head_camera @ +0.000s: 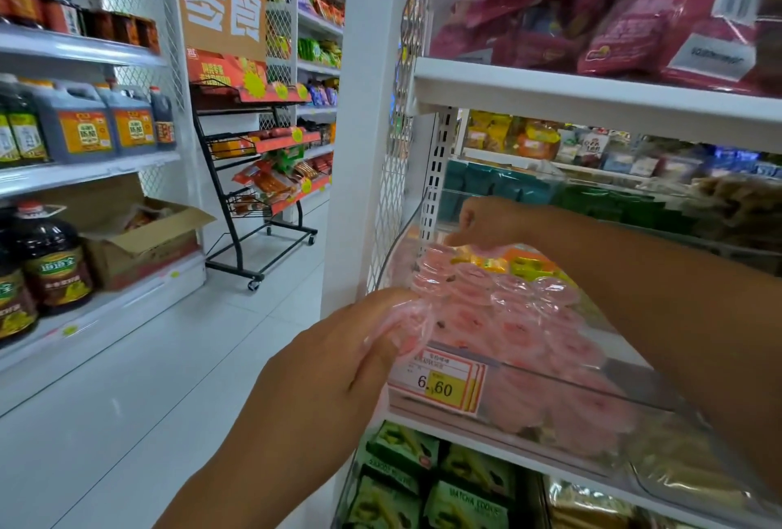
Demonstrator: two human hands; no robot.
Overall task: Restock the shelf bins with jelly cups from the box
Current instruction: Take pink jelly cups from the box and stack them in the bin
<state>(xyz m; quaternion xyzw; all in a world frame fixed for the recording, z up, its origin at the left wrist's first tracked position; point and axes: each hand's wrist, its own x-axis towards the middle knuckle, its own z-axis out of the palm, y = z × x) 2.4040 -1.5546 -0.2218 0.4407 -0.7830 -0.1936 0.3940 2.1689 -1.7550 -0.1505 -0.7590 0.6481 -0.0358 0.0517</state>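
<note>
A clear plastic shelf bin (563,386) on a white shelf holds several pink jelly cups (520,329). My left hand (338,363) grips a clear bag of pink jelly cups (412,325) at the bin's front left corner. My right hand (486,223) reaches over the back of the bin, fingers curled down and pinching the far end of the pink cups. A yellow and white price tag (440,384) reading 6.60 is fixed to the bin's front.
An open cardboard box (144,240) sits on the low shelf at left, beside oil bottles (55,261). A black wheeled rack (262,173) of snacks stands down the aisle. Green matcha packs (427,482) fill the shelf below; red bags (626,7) lie above.
</note>
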